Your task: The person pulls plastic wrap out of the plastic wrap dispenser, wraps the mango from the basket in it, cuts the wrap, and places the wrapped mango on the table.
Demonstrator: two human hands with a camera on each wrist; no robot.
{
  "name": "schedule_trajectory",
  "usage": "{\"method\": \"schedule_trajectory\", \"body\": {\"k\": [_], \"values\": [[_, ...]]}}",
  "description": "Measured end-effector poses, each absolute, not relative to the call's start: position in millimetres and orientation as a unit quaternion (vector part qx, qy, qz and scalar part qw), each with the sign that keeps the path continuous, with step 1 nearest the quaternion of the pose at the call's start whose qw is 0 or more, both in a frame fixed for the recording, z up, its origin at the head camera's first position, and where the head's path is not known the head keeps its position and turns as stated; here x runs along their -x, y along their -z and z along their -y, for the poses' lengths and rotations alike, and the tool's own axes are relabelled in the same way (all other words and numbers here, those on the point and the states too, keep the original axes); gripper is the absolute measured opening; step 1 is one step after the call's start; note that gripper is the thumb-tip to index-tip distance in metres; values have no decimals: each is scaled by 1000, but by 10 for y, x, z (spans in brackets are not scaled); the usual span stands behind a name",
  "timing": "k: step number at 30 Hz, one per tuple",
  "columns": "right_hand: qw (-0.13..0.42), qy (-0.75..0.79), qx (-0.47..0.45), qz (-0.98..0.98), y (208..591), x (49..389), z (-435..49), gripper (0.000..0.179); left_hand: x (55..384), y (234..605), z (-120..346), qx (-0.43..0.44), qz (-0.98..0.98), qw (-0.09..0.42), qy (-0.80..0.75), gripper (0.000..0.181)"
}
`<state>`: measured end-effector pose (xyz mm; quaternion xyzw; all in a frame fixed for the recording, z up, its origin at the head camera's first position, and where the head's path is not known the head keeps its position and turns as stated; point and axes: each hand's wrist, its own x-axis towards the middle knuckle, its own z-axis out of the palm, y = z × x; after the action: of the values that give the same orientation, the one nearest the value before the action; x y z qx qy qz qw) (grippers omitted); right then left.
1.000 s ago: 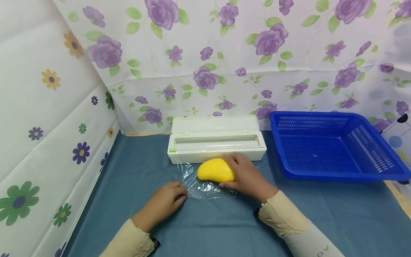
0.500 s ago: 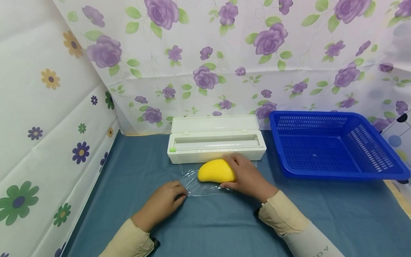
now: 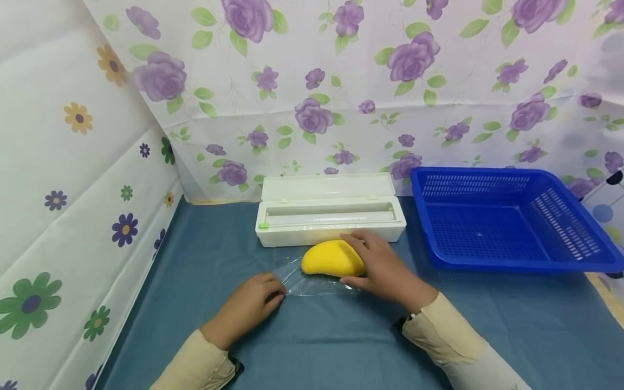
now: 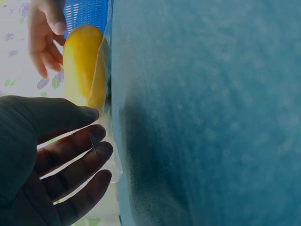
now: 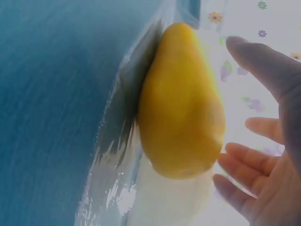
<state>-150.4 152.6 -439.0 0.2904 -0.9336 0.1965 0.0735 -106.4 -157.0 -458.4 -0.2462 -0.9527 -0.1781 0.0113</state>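
A yellow mango (image 3: 331,258) lies on a sheet of clear plastic wrap (image 3: 297,284) in front of the white wrap dispenser box (image 3: 331,236). My left hand (image 3: 251,303) pinches the sheet's near left corner between thumb and fingertips, as the left wrist view shows. At the mango's right end is my right hand (image 3: 382,265). In the right wrist view its fingers (image 5: 242,162) are spread, and a gap shows between the thumb and the mango (image 5: 181,108). The dispenser's lid stands open, with a roll of wrap (image 3: 331,217) inside.
A blue plastic basket (image 3: 507,265) with perforated sides stands to the right of the dispenser. Blue-green cloth (image 3: 317,346) covers the table. Flowered sheets hang behind the table (image 3: 302,65) and along the left (image 3: 58,162).
My right hand has loosened from the mango and shifted slightly right. The mango keeps its place on the wrap. My left hand stays at the wrap's corner.
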Motion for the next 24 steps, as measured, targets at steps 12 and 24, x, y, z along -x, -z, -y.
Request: {"method": "schedule_trajectory", "body": {"k": [12, 24], "values": [[37, -146, -382, 912, 4271, 1272, -1429, 51, 1061, 4586, 1565, 250, 952, 22, 178, 4], [39, -109, -391, 913, 4368, 1216, -1330, 38, 1052, 4540, 1551, 241, 950, 53, 192, 3]]}}
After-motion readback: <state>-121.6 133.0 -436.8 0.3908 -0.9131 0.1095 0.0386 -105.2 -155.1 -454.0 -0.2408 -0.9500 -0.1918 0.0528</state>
